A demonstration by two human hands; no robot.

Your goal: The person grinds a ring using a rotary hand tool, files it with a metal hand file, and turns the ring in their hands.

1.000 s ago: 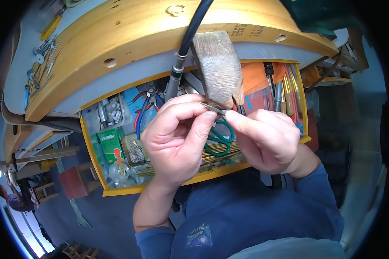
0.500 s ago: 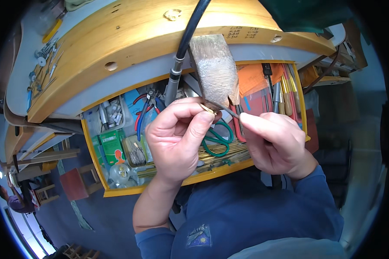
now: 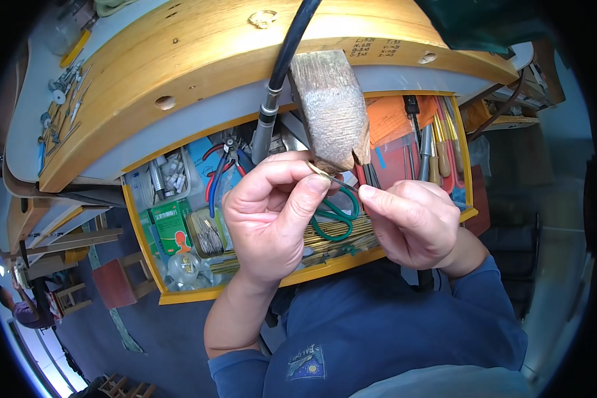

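Observation:
Between the thumb and index finger of my left hand is pinched a small gold-coloured piece, mostly hidden by the fingertips. My right hand grips a thin dark rod like a needle file, whose end lies against or very near the gold piece. Both hands meet just below the worn tip of a wooden bench pin. Under them, green-handled scissors lie in an open drawer.
The yellow-edged drawer holds pliers, a green box, wooden-handled tools and brass-coloured rods. A black hose with a metal handpiece hangs left of the pin. Small bits lie on the bench's left. Another person is far left.
My right hand has shifted slightly left and down, and the file's angle and visible part have changed beside the gold piece. My left hand has barely moved.

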